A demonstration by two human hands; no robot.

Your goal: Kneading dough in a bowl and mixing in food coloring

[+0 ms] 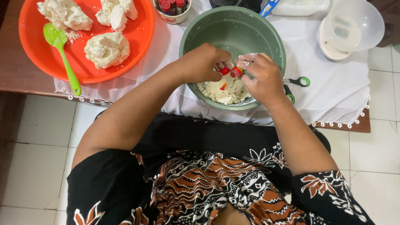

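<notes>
Over a green bowl both my hands meet. My right hand grips a small red dye bottle, tilted toward the bowl. My left hand pinches its red cap just beside the bottle's mouth. In the bowl lies white dough with a red spot of colour on it.
An orange round tray at the left holds three lumps of white dough and a green spatula. A cup with more small bottles stands behind the bowl. Scissors lie at the right, near a clear bowl on a white plate.
</notes>
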